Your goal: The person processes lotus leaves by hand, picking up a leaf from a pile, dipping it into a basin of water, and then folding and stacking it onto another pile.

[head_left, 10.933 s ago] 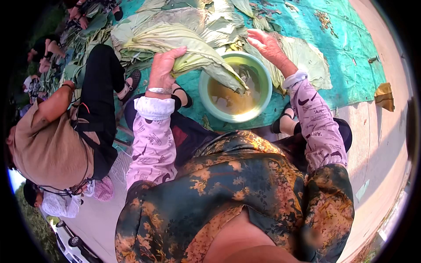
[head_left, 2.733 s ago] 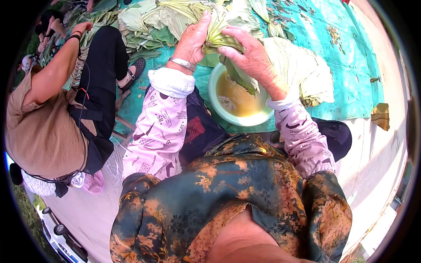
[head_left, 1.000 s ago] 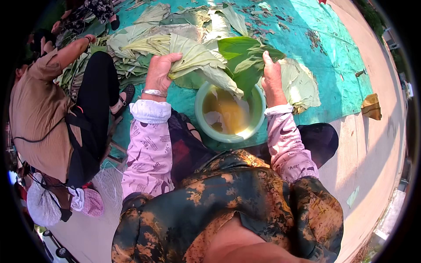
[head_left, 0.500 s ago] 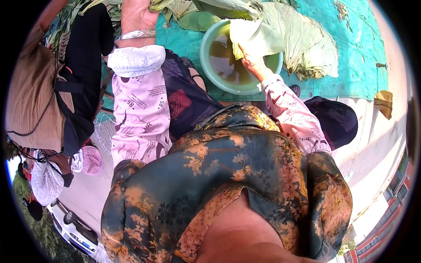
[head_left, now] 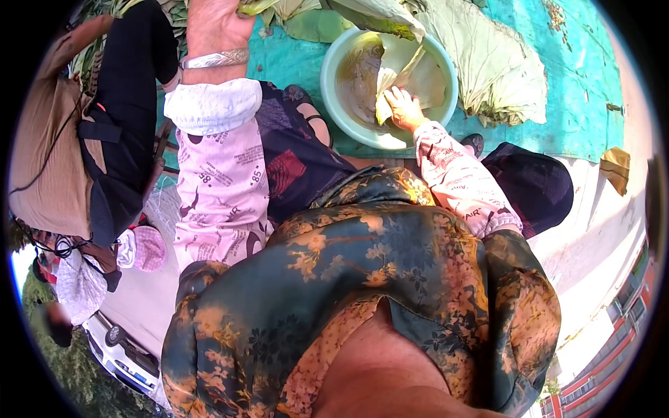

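My right hand point(head_left: 405, 109) is in the pale green plastic basin point(head_left: 451, 83), its fingers closed on the edge of a large, pale, veined leaf point(head_left: 385, 90). Part of this leaf lies in the cloudy water point(head_left: 360, 76). My left hand point(head_left: 220, 26) is at the top edge, with a silver bracelet on its wrist. A yellow-green leaf edge point(head_left: 256, 7) is right beside it, but its fingers are cut off by the frame. Another big leaf point(head_left: 380, 14) hangs over the far rim of the basin.
Wide, wilted leaves point(head_left: 488, 63) are spread on the teal tarp point(head_left: 578, 104) right of the basin. Another person point(head_left: 52, 160) sits close on the left. A brown scrap point(head_left: 614, 171) lies at the tarp's right corner. Behind on the left stands a white car point(head_left: 122, 355).
My right hand has lowered the leaf from above the basin into the water, and its fingers now rest inside the rim. My left hand has hardly moved.
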Demonstrator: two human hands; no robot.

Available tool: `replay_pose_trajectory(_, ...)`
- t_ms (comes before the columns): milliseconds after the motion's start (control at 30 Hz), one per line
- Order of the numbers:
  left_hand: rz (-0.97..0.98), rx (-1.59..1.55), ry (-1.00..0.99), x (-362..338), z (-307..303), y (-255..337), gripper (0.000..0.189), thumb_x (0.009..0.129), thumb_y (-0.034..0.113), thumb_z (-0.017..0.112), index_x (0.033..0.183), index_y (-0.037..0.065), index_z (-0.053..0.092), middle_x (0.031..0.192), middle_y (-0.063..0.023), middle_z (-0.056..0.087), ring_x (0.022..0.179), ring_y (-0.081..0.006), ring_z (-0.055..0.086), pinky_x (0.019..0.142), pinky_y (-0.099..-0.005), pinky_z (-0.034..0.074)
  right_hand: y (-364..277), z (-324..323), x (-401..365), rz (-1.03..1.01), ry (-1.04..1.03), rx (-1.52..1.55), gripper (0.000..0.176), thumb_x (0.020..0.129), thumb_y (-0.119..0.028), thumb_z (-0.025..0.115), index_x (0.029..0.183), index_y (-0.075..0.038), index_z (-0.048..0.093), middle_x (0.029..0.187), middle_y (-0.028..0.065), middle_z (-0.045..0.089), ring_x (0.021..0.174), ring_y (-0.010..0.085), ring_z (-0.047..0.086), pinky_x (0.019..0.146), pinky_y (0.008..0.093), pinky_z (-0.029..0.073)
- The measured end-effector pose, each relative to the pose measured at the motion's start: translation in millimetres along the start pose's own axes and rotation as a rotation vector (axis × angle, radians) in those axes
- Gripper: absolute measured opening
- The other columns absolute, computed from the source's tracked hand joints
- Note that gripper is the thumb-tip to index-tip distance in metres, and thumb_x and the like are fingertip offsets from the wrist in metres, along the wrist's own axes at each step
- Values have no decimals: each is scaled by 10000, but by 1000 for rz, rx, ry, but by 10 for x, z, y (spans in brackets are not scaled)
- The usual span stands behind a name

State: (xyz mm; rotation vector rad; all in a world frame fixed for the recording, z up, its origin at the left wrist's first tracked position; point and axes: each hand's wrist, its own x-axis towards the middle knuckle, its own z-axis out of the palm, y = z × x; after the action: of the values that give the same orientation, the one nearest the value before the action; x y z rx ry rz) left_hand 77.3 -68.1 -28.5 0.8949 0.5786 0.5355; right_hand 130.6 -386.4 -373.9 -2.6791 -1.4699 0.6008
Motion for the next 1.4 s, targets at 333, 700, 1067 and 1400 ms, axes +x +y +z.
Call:
replay_pose_trajectory(333, 91, 20, -61, -81, 29, -6, 73, 754, 2, 538, 795, -37, 585, 781, -114, 614, 697, -203, 609, 651, -292, 515, -128, -147, 111, 29, -72, 426, 454, 739, -80, 489, 1190, -127, 456, 1183, 126, 476, 1100, 286, 447, 879, 354, 402)
replay_pose_trajectory(700, 38, 13, 26, 129, -69, -36, 76, 746, -18, 543, 816, -35, 567, 779, -102, 598, 691, -202, 599, 627, -299, 513, -437, -932, 368, 306, 72, 1685, 332, 825, -274, 570, 1079, -60, 549, 997, 24, 595, 885, 148, 539, 804, 287, 399)
replay_pose_trajectory(1067, 15, 39, 110, 333, -162, -33, 278, 725, -72, 602, 987, -69, 508, 934, -153, 578, 817, -249, 606, 741, -323, 525, 279, -991, 243, 632, 403, 1887, 304, 775, -132, 600, 1055, -28, 544, 969, 74, 593, 858, 209, 560, 767, 363, 447)
replay_pose_trajectory(1400, 44, 72, 108, 316, -138, -42, 263, 712, -69, 617, 957, -84, 522, 918, -160, 582, 780, -241, 608, 696, -319, 534, 1425, -2578, 314, 450, 830, 1533, 215, 800, -131, 587, 945, 26, 568, 856, 79, 610, 735, 178, 572, 663, 311, 462)
